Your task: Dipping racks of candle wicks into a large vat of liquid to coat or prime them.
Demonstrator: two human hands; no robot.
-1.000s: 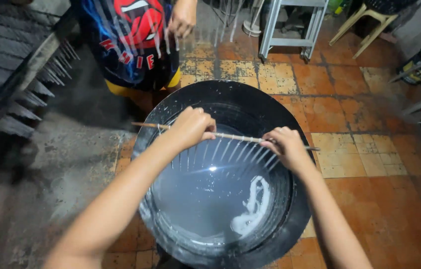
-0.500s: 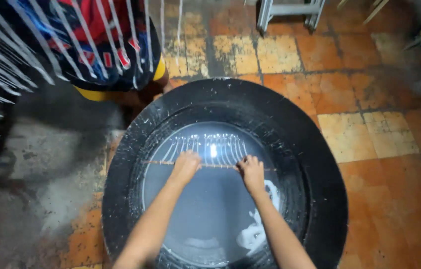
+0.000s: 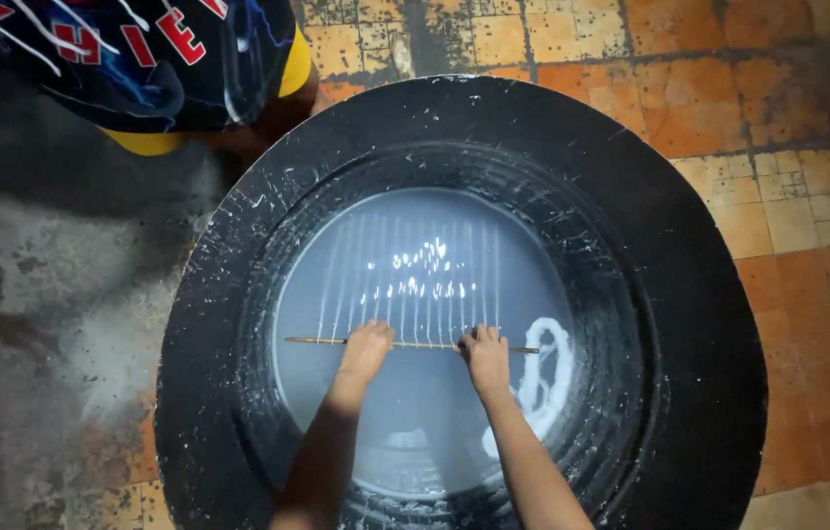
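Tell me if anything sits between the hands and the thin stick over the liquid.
Nothing visible does. The left hand and right hand both grip the thin stick directly, held across the pale liquid inside the black tub.

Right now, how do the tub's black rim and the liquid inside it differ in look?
Colour: the rim is black, while the liquid is pale and milky.
Surface: the rim is flecked with white splashes and looks dull; the liquid is smooth and reflects bright light spots.
Contact: the left hand and right hand hold a thin stick over the liquid, away from the rim.
Shared: both are round and carry white residue.
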